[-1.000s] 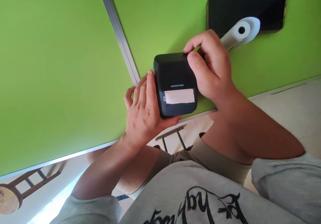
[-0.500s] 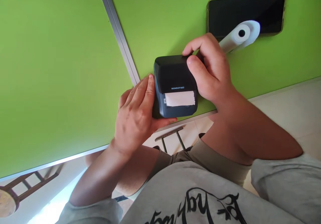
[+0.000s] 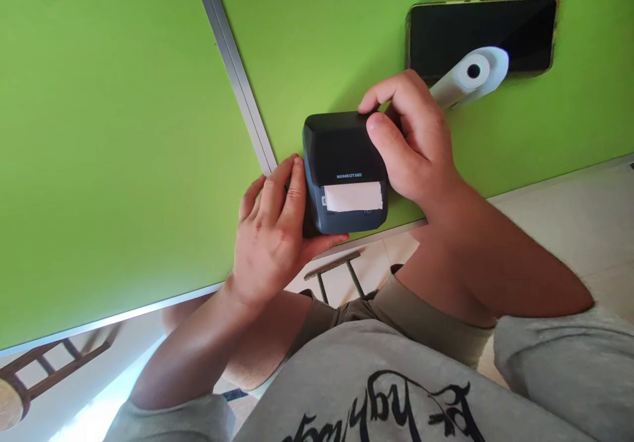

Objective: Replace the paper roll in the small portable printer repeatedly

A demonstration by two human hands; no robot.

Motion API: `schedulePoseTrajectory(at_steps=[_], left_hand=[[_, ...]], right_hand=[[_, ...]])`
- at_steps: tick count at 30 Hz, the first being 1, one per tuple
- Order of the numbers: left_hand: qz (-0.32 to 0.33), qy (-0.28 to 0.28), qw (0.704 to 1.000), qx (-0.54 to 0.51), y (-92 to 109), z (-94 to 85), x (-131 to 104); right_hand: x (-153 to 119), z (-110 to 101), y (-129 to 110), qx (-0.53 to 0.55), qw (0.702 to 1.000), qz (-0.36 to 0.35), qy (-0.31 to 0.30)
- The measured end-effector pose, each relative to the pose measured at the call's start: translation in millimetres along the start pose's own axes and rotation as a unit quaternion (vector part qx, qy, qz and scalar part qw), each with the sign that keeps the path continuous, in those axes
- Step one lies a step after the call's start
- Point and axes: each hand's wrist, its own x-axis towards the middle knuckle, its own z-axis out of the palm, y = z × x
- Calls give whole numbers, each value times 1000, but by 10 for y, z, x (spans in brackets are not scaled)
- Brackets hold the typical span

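Observation:
A small dark label printer point(image 3: 341, 148) with a NIIMBOT mark stands on the green table near its front edge. A short strip of white paper point(image 3: 353, 196) sticks out of its front slot. My left hand point(image 3: 275, 230) lies along the printer's left side, fingers against it and thumb stretched along the front. At the printer's right side, my right hand point(image 3: 416, 138) grips the upper right corner, thumb on top and index finger at the back edge. The other right fingers are curled and partly hidden.
Beyond my right hand, a white paper roll point(image 3: 470, 75) stands in front of a black phone point(image 3: 483, 36) lying on the green table point(image 3: 123, 131). A grey metal strip point(image 3: 235, 65) crosses the tabletop. Stools point(image 3: 64, 363) show below the table edge.
My left hand's fingers have shifted slightly and spread a little beside the printer. The view has moved slightly; the printer and my right hand keep their hold and place.

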Motion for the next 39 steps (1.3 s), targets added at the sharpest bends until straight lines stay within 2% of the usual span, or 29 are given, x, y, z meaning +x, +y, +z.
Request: schedulePoseTrajectory(at_steps=[4,16,20,25,29,32,35,37,38,39], left_hand=[[-13,0,1000,-17,1,-9,3],[-21,-7,999,-27,-52,33,43],[-32,-13,999,-17,-34,54,41],[-38,-15,999,-20,-23,52,32],[-46,-22,998,-39,-39,51,27],[-49,-18,996,-66,-37,49,8],[-53,40,986,-153,-17,48,-12],[-56,120,966,-223,-1,52,-9],[-62,148,958,-238,8,54,-1],[-40,204,950,-233,20,54,10]], right_hand=[[4,14,24,7,1000,-23,12],[14,-31,31,51,998,-31,-9],[-4,-56,-20,43,998,-22,-32],[-21,-135,-100,0,997,28,-77],[-21,-219,-58,30,993,-30,-115],[-49,-237,-2,55,989,-31,-132],[-93,-188,84,86,993,-25,-76],[-112,-138,144,122,991,-37,-41],[-116,-116,164,138,989,-48,-36],[-118,-96,175,153,986,-58,-30]])
